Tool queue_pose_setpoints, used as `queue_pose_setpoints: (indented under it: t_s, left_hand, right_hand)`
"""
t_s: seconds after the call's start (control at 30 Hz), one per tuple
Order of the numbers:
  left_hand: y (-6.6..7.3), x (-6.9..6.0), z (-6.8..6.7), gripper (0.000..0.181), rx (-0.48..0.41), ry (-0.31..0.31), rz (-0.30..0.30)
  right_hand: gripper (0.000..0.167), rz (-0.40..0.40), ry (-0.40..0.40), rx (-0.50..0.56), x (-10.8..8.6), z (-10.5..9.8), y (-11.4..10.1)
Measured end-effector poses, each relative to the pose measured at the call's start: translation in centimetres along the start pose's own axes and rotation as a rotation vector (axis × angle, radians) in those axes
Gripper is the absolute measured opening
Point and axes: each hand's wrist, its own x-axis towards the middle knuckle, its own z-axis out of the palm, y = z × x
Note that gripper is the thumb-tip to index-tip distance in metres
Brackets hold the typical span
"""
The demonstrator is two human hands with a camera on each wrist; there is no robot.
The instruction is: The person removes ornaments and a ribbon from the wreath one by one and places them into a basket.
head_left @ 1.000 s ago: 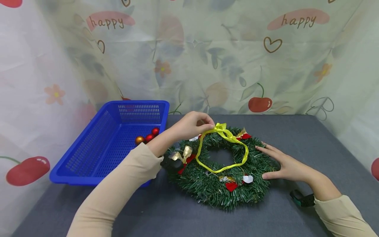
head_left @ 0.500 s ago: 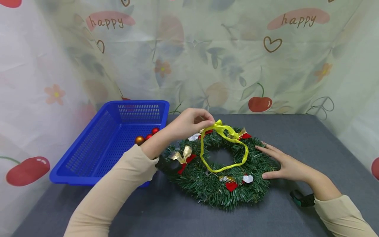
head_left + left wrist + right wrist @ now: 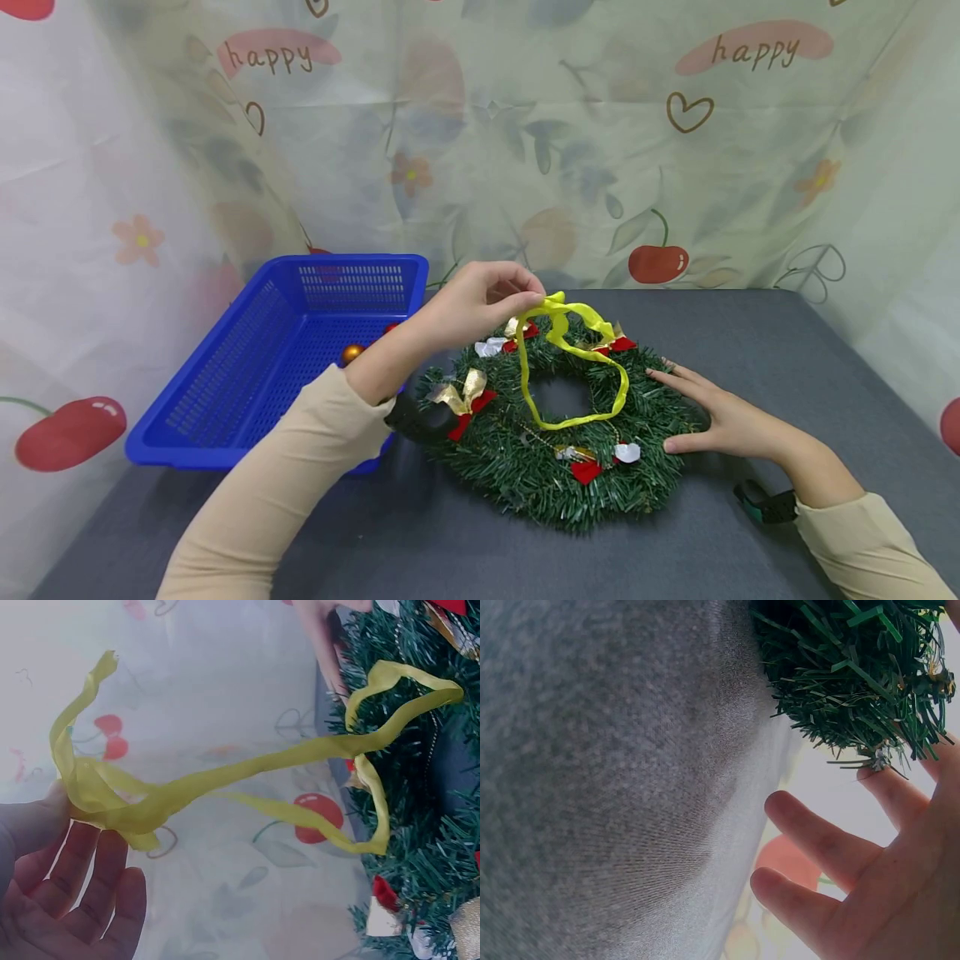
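A green wreath (image 3: 555, 492) with gold, red and white bows lies flat on the grey table. Above it, my left hand (image 3: 483, 304) pinches a yellow ribbon (image 3: 570, 423) between thumb and forefinger at its knotted end. From there the ribbon hangs as a loop over the wreath's centre hole. In the left wrist view, a loose tail of the ribbon (image 3: 262, 765) sticks up past the thumb, and the far part of the loop lies across the greenery. My right hand (image 3: 727, 425) rests at the wreath's right side with spread fingers; in the right wrist view, fingertips (image 3: 874, 774) touch the needles.
A blue plastic basket (image 3: 247, 457) stands left of the wreath. Inside it a gold ball (image 3: 352, 353) and part of a red ball show beside my left forearm. Black bands circle both wrists. A printed cloth (image 3: 495, 167) hangs behind the table.
My left hand has risen slightly, lifting the ribbon's knotted end higher above the wreath. The loop has narrowed and its left side has shifted right. My right hand has stayed still.
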Motion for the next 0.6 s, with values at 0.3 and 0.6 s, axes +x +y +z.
queue_pose_setpoints:
  t_s: [0.3,0.6]
  left_hand:
    - [1.2,-0.4,-0.3,0.015,-0.018,0.056,0.016]
    - [2.2,-1.0,-0.9,0.015,-0.036,0.099,0.031]
  right_hand:
    - [0.088,0.002,-0.005,0.009,0.0,0.0,0.0]
    - [0.089,0.006,-0.012,0.01,-0.1,0.0,0.0]
